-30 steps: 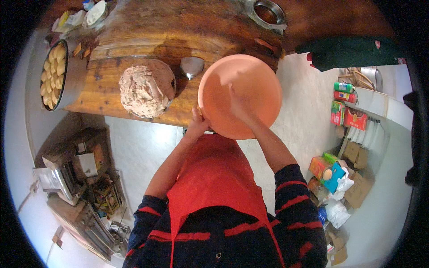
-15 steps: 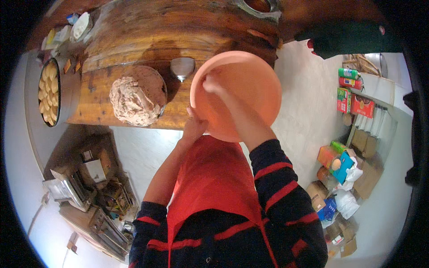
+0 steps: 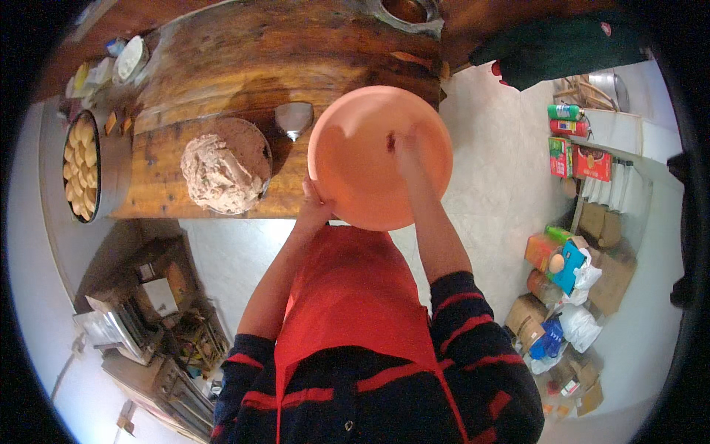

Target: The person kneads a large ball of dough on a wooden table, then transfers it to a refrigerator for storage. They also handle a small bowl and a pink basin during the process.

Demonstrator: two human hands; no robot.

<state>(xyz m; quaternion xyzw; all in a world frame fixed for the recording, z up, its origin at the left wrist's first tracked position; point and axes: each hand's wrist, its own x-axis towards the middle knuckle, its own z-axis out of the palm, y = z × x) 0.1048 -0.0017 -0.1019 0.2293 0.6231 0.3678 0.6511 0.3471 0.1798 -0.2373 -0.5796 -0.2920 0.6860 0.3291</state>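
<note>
My left hand [image 3: 314,210] holds the near left side of an orange basin [image 3: 351,181], its fingers wrapped on the rim. The basin sits tilted at the front edge of the wooden table, against my red apron. Inside it, my right hand [image 3: 407,150] is closed and smeared by motion. A small dark red patch [image 3: 391,141] shows at its fingertips; what it is I cannot make out. Left of the basin stands a bowl heaped with pinkish, minced-looking paste [image 3: 224,169]. Between them lies a grey fan-shaped tool [image 3: 294,116] with a short stem.
A round dark pan of pale dough pieces [image 3: 80,166] is at the far left. A white bowl [image 3: 131,59] sits on the table [image 3: 222,74] at the back left. Dark clothing [image 3: 555,48] hangs over the back right. Boxes and bags [image 3: 562,296] line the right wall.
My right hand has moved from the basin's left side to its right side. My left hand stays on the rim. The whole view has shifted slightly.
</note>
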